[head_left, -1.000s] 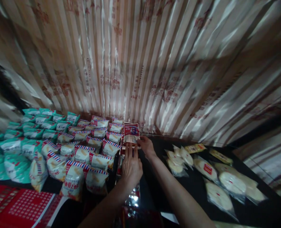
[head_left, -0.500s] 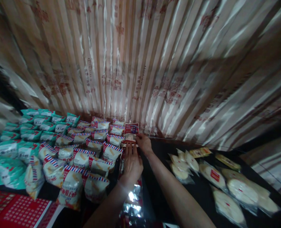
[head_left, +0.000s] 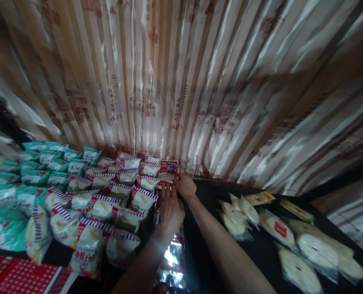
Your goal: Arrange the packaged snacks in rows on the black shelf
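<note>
Head view: both hands reach to far edge of dark surface (head_left: 206, 261), at foot of striped curtain (head_left: 181, 81). Right hand (head_left: 185, 186) pinches right edge of small red packet (head_left: 168, 171), fingers closed on it. Left hand (head_left: 169, 207) lies flat just below packet, fingers extended, fingertips touching its lower edge, gripping nothing. Red-and-blue striped bread packets (head_left: 108, 204) packed alongside at left; teal packets (head_left: 22, 179) beyond. Clear-wrapped flat cakes (head_left: 279, 232) well apart at right.

Dark glossy shelf (head_left: 206, 261) carries striped red-white-blue snack packets (head_left: 120, 196), teal packets (head_left: 12, 192), and clear-wrapped pale cakes, probably (head_left: 294, 245).
</note>
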The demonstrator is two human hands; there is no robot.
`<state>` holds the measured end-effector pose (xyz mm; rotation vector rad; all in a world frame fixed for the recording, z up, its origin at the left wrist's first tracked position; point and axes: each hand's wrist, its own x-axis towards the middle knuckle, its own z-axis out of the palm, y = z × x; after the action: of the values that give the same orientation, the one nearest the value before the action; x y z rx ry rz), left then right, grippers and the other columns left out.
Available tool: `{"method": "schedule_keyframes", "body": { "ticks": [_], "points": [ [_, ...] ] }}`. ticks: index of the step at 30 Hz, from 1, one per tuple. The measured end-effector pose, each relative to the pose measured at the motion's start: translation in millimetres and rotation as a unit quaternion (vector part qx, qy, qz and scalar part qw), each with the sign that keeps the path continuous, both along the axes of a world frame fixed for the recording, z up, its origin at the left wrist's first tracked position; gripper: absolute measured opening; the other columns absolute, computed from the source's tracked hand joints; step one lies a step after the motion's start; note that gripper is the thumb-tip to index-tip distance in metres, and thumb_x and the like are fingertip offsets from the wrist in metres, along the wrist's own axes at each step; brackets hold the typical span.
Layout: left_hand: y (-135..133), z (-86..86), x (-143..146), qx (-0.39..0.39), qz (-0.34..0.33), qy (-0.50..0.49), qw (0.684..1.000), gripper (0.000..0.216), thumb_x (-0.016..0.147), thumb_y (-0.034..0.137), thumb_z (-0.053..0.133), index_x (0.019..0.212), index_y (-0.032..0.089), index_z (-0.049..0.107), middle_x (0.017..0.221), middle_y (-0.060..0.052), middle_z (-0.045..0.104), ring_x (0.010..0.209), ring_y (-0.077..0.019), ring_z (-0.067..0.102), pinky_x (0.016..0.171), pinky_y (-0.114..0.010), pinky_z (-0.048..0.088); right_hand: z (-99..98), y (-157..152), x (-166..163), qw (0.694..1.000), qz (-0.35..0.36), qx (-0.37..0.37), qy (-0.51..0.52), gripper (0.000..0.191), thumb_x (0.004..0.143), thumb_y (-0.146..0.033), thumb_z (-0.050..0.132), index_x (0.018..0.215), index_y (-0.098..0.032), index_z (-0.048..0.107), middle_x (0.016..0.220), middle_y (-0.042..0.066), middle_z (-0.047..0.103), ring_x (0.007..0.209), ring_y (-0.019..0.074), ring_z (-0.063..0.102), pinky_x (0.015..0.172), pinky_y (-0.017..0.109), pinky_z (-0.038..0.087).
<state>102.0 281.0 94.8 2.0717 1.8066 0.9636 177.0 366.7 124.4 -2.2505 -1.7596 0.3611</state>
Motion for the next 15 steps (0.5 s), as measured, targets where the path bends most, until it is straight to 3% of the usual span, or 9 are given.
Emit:
{"method": "schedule_keyframes", "body": {
  "ticks": [9,15],
  "points": [
    [13,-5.9,-1,-0.019,-0.008,-0.003,1.000,0.052,0.076,0.009,0.042,0.127,0.003,0.045,0.137,-0.020,0.042,0.137,-0.0279,0.021,0.110,-0.049,0.026,-3.7,-1,3,1.000,-0.003,0.029,-0.001,0.032,0.083,-0.031,0.045,0.106,-0.025,0.066,0.104,0.010,0.065,0.095,0.0227,0.061,0.077,0.030,0.046],
    [2,5.5,2,-0.001,-0.016,0.010,1.000,0.053,0.073,0.007,0.042,0.126,0.003,0.046,0.136,-0.020,0.044,0.135,-0.0281,0.027,0.110,-0.048,0.027,-8.1,-24,12,0.979,-0.003,0.178,0.102,0.032,0.081,-0.026,0.044,0.105,-0.020,0.065,0.105,0.008,0.063,0.099,0.0185,0.057,0.089,0.028,0.042]
  ]
}}
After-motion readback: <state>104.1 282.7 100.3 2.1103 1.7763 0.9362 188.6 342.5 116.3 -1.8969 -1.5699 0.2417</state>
